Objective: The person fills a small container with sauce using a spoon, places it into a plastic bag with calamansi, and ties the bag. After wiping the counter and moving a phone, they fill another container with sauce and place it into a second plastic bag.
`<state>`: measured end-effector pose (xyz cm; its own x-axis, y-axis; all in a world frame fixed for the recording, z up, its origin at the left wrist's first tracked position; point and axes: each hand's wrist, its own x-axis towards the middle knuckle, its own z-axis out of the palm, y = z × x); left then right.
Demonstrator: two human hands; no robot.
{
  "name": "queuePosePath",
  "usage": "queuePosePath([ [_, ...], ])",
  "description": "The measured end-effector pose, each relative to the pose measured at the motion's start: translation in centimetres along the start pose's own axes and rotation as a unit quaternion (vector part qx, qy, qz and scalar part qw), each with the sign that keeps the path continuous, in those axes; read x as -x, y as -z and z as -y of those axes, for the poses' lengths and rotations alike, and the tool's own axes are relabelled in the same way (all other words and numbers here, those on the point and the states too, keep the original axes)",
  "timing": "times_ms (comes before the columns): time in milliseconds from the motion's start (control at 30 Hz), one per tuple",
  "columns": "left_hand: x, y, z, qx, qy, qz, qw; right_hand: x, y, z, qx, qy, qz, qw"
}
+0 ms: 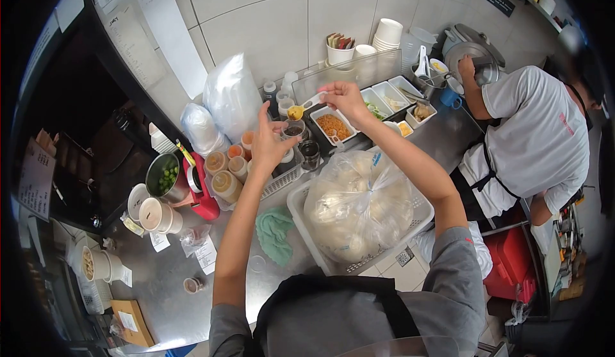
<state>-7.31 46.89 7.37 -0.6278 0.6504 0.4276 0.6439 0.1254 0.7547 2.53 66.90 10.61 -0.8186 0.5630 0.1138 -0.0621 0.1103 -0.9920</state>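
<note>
My left hand [272, 142] pinches a small clear plastic cup [295, 130] with something dark inside. In my right hand [346, 102] is a white spoon [314, 101], gripped at its handle. Its bowl carries a yellow-orange food [295, 112] and hangs just above the cup. Below my right hand sits a white container of orange-brown crumbly topping [333, 126], with another spoon in it. A dark-filled clear cup [310, 154] stands just below my left fingers, beside a basket of capped sauce bottles [225, 182].
A large bag of pale, rounded pieces [359, 203] fills a white basket [333, 268] in front of me. A green cloth [274, 234] and a pot of green limes [164, 174] lie to the left. At right, a co-worker [535, 126] reaches toward a metal pot [477, 62].
</note>
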Motion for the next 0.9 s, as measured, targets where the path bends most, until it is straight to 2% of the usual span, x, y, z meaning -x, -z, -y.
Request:
queuePosePath([
  [133,0.3,0.3,0.5,0.038,-0.005,0.001,0.999,-1.2,1.2,-2.4,0.001,-0.047,-0.010,0.999],
  [267,0.7,0.4,1.2,0.040,-0.007,0.005,0.999,-1.6,0.6,-6.5,0.196,0.024,-0.004,0.980],
  [467,1.1,0.3,0.6,0.009,0.001,0.019,1.000,-0.6,-1.4,-9.8,0.416,0.217,0.111,0.876],
  [500,1.1,0.3,0.5,0.008,0.001,0.021,1.000,-0.4,-1.8,-10.0,0.472,0.212,0.129,0.846],
  [600,1.0,-0.3,1.1,0.053,0.012,0.032,0.998,-0.4,-2.4,-10.9,0.504,0.208,0.180,0.819],
  [700,1.1,-0.4,1.1,0.033,0.003,0.034,0.999,-0.5,-2.1,-11.3,0.460,0.164,0.185,0.853],
  [800,1.1,-0.4,1.1,0.038,0.002,0.032,0.999,-1.7,-1.5,-12.1,0.351,0.007,0.205,0.913],
  [900,1.1,-0.3,1.2,0.040,0.002,0.036,0.999,-2.2,-0.7,-12.4,0.269,-0.057,0.197,0.941],
])
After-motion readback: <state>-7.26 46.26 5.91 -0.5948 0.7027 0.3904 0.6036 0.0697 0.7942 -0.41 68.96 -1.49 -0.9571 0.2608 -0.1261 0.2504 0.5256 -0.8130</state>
